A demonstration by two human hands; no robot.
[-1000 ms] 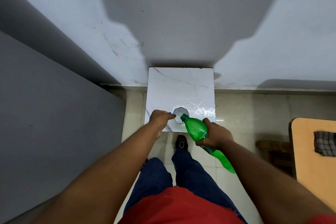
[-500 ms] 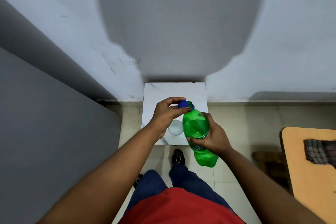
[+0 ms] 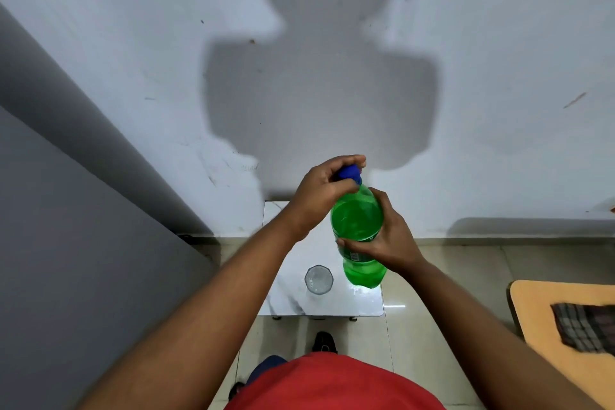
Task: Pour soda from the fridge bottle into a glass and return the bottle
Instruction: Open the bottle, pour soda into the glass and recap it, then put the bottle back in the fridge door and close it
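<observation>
A green soda bottle is held upright above the small white marble table. My right hand wraps around the bottle's middle from the right. My left hand closes its fingers on the blue cap sitting on the bottle's neck. A clear glass with liquid in it stands on the table, below and left of the bottle, touched by neither hand.
A grey fridge side fills the left. The white wall rises just behind the table. An orange table with a checked cloth stands at the right. My shoe rests on the tiled floor in front of the table.
The bottle went from tilted over the glass to upright and lifted. My left hand left the glass and brought the blue cap onto the bottle's neck.
</observation>
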